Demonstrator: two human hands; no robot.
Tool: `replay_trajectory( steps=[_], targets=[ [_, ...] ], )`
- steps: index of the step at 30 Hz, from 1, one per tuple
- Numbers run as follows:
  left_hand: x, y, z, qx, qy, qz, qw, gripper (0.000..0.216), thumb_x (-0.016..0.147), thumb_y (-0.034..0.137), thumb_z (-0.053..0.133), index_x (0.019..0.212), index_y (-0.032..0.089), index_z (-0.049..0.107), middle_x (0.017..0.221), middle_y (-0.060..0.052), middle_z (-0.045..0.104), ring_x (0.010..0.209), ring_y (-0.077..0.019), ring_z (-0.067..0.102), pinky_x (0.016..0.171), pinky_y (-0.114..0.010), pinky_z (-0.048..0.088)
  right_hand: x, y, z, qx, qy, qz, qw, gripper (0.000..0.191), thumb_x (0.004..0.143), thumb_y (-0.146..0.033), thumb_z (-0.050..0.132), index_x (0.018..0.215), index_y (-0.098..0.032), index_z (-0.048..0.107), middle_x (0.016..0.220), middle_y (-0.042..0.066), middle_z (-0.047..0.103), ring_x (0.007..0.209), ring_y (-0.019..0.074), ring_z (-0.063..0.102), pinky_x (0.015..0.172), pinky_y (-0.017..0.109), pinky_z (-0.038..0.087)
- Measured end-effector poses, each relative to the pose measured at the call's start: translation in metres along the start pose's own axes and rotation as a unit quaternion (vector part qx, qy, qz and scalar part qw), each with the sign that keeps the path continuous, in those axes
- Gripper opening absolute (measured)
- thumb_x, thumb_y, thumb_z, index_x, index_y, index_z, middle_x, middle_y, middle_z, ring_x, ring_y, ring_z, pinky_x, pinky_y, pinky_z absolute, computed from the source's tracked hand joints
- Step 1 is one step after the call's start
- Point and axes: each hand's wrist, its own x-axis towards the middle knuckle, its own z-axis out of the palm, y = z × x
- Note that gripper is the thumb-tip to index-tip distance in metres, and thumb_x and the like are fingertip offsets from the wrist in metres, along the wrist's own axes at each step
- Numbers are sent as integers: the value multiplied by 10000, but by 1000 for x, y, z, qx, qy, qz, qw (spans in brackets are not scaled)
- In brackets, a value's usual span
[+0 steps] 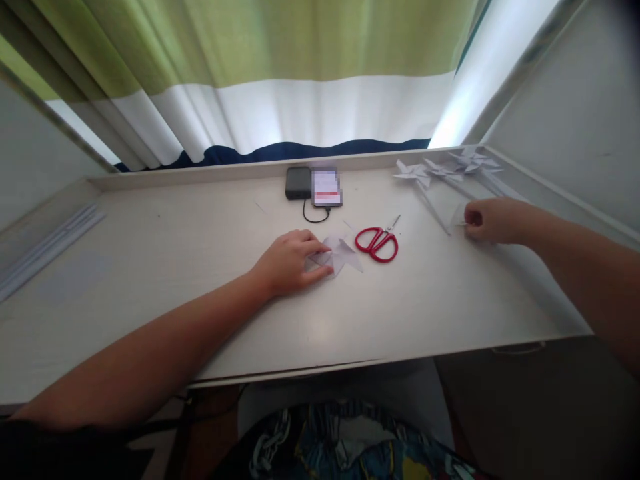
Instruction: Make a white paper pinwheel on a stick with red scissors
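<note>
A white paper pinwheel (345, 253) lies on the desk with its pointed blades spread. My left hand (295, 260) holds its left side between thumb and fingers, partly covering it. Further right, my right hand (493, 220) is closed in a pinch by a small pale, thin piece (457, 217) that I cannot identify. Just right of the pinwheel lies a pair of scissors (377, 243) with red handles, blades pointing up and right. Behind my right hand several finished-looking paper pinwheels (415, 173) with paper sticks lie at the back right.
A black box-shaped device (299, 183) and a phone (327, 187) with a short cable sit at the back middle. White paper strips (55, 243) are stacked at far left. The desk (215, 207) has a raised back edge, with a curtain (310, 47) behind it.
</note>
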Motion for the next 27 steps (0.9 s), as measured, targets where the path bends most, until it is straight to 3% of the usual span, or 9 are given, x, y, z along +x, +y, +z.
replay_trajectory(
  steps=[5,13,16,19,22,27],
  targets=[
    [5,3,6,-26,36,-10,999,366,843,468,577,1086,219,690,1002,-66,620,900,-204,575,851,-359,453,1,9,2,18,2,57,998,83,773,-221,639,811,-174,583,765,59,632,601,138,490,610,297,365],
    [14,1,11,-42,15,-16,999,372,809,496,613,1050,229,706,996,-70,636,906,-221,569,835,-382,433,5,19,-19,96,-7,99,990,253,810,-251,647,1027,-130,693,835,98,702,585,80,520,623,319,379],
    [15,1,10,-61,14,-13,998,302,809,420,631,1042,244,708,1003,-59,635,917,-218,566,850,-385,427,-8,7,-33,114,44,137,983,278,760,-306,712,994,-158,730,801,94,711,556,73,502,606,338,374],
    [15,-1,10,-100,12,-9,995,225,809,326,636,1003,239,710,1012,-49,631,928,-201,567,870,-362,432,-32,-31,-51,202,166,138,955,426,732,-504,695,1007,-181,732,747,92,699,543,73,509,550,350,350],
    [17,-3,9,-149,5,-15,989,144,807,264,626,910,204,707,968,-45,635,879,-172,577,847,-325,447,-55,-91,-70,313,275,34,908,382,776,-495,675,982,-177,723,819,97,699,633,96,561,565,326,385],
    [16,-4,5,-207,-10,-66,976,115,804,245,611,846,175,692,840,-24,671,749,-139,583,716,-274,451,-64,-188,-75,479,197,-178,836,85,801,-251,669,862,-192,678,780,16,667,673,139,589,582,294,451]
  ],
)
